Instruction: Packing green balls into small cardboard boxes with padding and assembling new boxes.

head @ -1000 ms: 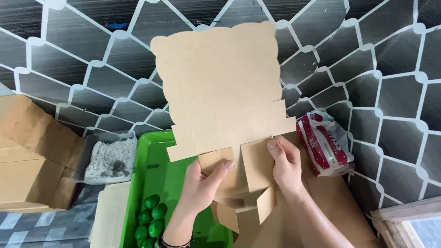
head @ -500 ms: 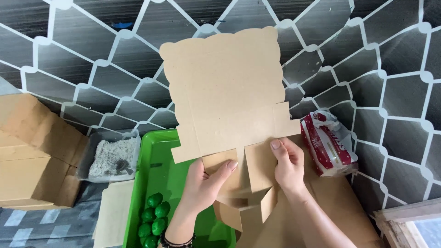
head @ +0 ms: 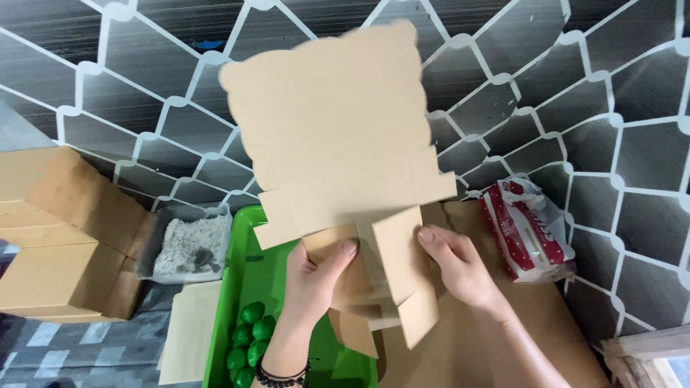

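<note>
Dark wall with white net pattern; we hold a flat brown scalloped cardboard cutout (head: 338, 136) upright.
Below it sits a bright green plastic tray (head: 269, 276); our left hand (head: 310, 282) and right hand (head: 460, 266) clasp the cutout's lower flaps.

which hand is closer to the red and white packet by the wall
Right. The right hand rests on the cardboard cutout just beside the red and white packet; the left hand grips the cutout's flaps farther away, over the green tray.
</note>
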